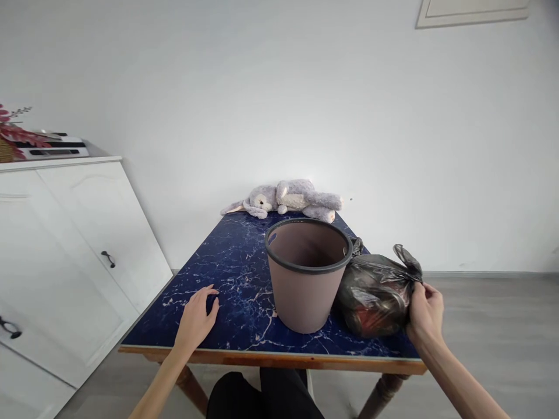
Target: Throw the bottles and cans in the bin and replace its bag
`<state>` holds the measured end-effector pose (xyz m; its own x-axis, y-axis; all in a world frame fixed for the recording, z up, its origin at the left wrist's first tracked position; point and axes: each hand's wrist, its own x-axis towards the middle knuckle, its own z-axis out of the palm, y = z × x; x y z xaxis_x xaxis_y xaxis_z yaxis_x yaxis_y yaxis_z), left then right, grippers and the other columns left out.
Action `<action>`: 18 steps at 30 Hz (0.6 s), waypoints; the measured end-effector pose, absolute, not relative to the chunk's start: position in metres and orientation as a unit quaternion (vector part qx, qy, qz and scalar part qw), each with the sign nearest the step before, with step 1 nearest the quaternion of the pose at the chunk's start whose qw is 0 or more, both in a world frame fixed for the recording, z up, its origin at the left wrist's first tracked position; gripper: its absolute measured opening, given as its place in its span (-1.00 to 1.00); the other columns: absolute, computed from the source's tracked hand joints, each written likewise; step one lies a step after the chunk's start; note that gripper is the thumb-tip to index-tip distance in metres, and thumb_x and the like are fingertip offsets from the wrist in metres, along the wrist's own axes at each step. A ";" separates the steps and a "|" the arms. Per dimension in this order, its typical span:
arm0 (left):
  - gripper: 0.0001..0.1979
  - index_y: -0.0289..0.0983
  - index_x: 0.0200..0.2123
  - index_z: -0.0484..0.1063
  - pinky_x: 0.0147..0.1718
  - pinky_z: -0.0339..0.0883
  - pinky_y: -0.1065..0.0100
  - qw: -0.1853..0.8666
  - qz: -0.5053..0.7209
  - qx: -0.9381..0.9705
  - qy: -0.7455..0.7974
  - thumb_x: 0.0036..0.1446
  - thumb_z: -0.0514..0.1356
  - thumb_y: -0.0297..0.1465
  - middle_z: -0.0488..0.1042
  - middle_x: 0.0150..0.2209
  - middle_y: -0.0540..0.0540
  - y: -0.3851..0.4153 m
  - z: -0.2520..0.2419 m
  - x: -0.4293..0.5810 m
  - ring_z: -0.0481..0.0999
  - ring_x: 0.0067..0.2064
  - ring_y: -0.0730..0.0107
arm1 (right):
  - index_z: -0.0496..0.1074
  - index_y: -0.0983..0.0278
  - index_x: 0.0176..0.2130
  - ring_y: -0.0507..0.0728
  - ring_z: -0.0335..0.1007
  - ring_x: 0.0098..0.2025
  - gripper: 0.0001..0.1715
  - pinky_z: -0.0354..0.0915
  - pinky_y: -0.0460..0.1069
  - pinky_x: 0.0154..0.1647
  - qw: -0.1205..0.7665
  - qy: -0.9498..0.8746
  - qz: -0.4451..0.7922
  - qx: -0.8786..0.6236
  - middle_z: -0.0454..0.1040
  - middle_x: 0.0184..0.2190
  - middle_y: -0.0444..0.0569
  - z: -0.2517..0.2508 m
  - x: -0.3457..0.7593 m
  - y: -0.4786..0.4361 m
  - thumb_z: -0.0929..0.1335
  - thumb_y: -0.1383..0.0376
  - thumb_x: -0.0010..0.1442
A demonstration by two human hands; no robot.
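Observation:
A brown waste bin [305,279] with a dark rim stands upright and looks empty on the blue marbled table [236,262]. Right beside it, touching its side, sits a full black rubbish bag [371,294] with a knotted top. My right hand [424,314] is closed on the bag's right side near the knot. My left hand [196,317] lies flat and open on the table, left of the bin, holding nothing.
A grey plush toy [286,199] lies at the table's far edge against the white wall. A white cabinet [65,256] with dark handles stands to the left, with red flowers [15,134] on top. Grey floor lies to the right.

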<state>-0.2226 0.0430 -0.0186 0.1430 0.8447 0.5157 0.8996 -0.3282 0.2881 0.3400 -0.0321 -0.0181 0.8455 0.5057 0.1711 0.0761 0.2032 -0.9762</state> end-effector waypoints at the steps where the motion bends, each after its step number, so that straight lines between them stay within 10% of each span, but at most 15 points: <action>1: -0.63 -0.21 0.00 0.50 0.23 0.43 -0.19 0.044 -0.307 -0.755 -0.578 0.40 0.04 -0.12 0.57 0.21 -0.29 0.043 -0.018 -0.222 0.54 0.25 -0.15 | 0.39 0.22 -0.27 0.14 0.40 -0.36 -0.55 0.43 0.05 -0.35 0.739 -0.234 0.154 -0.613 0.40 -0.39 -0.13 -0.019 0.338 -0.034 0.41 -0.09 0.13; 10: -0.64 -0.20 -0.03 0.50 0.25 0.42 -0.15 0.053 -0.320 -0.753 -0.572 0.39 0.04 -0.12 0.58 0.18 -0.29 0.047 -0.019 -0.222 0.56 0.23 -0.12 | 0.38 0.21 0.16 0.33 0.39 0.30 -0.36 0.22 0.27 0.42 0.744 -0.250 0.134 -0.605 0.48 0.17 0.06 0.003 0.342 -0.066 0.46 0.01 0.19; 18: -0.61 -0.21 0.01 0.51 0.23 0.42 -0.20 0.034 -0.304 -0.749 -0.588 0.39 0.04 -0.10 0.55 0.23 -0.30 0.044 -0.018 -0.222 0.53 0.26 -0.16 | 0.39 0.17 0.21 0.38 0.26 0.39 -0.48 0.19 0.36 0.43 0.621 -0.458 -0.083 -0.631 0.39 0.24 0.11 0.042 0.355 -0.075 0.35 0.05 0.34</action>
